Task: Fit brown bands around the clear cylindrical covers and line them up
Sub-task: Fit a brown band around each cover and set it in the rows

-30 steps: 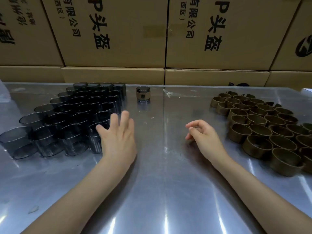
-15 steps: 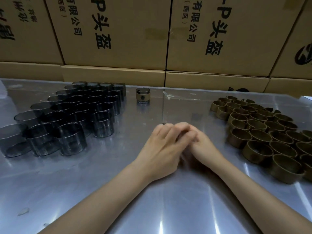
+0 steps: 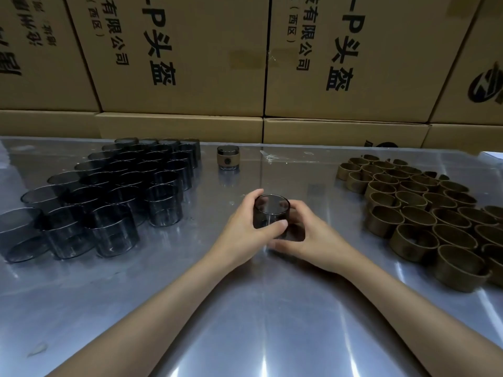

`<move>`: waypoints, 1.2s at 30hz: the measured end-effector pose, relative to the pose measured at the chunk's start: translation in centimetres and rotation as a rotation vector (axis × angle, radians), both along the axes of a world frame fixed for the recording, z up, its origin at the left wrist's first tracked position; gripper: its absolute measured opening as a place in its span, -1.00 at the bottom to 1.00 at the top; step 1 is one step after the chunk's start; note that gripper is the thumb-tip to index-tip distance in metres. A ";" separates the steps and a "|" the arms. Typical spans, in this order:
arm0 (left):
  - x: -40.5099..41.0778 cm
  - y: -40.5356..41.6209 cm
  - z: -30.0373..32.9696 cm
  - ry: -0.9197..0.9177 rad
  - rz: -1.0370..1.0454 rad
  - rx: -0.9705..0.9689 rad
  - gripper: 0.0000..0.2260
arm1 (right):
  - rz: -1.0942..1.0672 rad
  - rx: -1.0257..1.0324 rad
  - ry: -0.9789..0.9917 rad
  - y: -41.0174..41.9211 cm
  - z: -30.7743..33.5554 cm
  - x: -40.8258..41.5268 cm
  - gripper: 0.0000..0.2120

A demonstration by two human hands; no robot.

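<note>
A clear smoky cylindrical cover (image 3: 271, 210) stands upright at the middle of the metal table, held between both hands. My left hand (image 3: 242, 235) grips its left side with the thumb across the front. My right hand (image 3: 307, 235) curls round its right side and base. A cluster of several bare clear covers (image 3: 114, 191) stands at the left. Several brown bands (image 3: 424, 210) lie in a group at the right. One cover fitted with a brown band (image 3: 228, 158) stands alone at the back centre.
Stacked cardboard boxes (image 3: 261, 66) with printed characters form a wall along the table's (image 3: 245, 308) far edge. A torn scrap of tape (image 3: 268, 157) lies near the back. A small white scrap (image 3: 36, 349) sits at the front left.
My left hand took a cover from the left cluster and brought it to the middle. Both hands met there and now hold the cover upright between them.
</note>
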State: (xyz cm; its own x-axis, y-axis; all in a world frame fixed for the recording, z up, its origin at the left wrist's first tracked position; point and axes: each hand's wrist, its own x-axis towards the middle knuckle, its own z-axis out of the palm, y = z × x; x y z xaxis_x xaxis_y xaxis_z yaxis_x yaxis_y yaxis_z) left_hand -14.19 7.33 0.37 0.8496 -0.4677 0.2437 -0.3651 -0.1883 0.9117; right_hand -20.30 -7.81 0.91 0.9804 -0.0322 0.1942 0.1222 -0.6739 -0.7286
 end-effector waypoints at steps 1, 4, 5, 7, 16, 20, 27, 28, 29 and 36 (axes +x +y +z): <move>0.0 0.0 0.0 0.005 0.002 -0.012 -0.24 | -0.008 -0.002 -0.011 0.1 0.0 0.0 -0.25; 0.1 0.0 0.0 0.016 -0.001 -0.053 -0.33 | -0.029 0.028 -0.059 0.1 -0.1 0.2 -0.42; 0.2 0.0 -0.1 0.013 -0.003 -0.072 -0.39 | -0.032 0.035 -0.083 0.1 -0.1 0.2 -0.46; 0.3 0.1 -0.1 0.008 -0.006 -0.129 -0.49 | -0.027 0.058 -0.129 0.1 -0.1 0.2 -0.50; -0.7 0.1 0.7 -0.085 0.000 -0.244 -0.58 | -0.032 0.124 -0.195 0.3 -0.2 0.7 -0.38; -1.4 -0.1 1.0 -0.141 0.094 -0.240 -0.63 | -0.031 0.089 -0.205 0.8 -0.1 0.7 -0.39; -1.7 0.2 1.8 0.007 0.218 -0.323 -0.84 | 0.007 0.017 -0.229 1.9 0.4 0.0 -0.39; -1.6 0.3 1.9 0.044 0.219 -0.341 -0.85 | 0.009 0.017 -0.226 1.9 0.5 0.0 -0.39; -1.5 0.4 1.9 0.076 0.222 -0.349 -0.85 | 0.009 0.023 -0.222 1.9 0.5 0.0 -0.39; -0.3 1.2 2.1 0.318 0.002 -0.435 -0.86 | 0.009 0.215 -0.219 1.3 0.0 0.5 -0.45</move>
State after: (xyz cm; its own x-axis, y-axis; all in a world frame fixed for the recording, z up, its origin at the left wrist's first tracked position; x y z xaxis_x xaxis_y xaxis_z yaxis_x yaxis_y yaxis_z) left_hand -14.49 8.53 2.49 0.9137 -0.3795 0.1454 -0.0586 0.2312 0.9711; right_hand -19.82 -6.55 0.91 0.9163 -0.0868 0.3909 0.2975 -0.5057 -0.8098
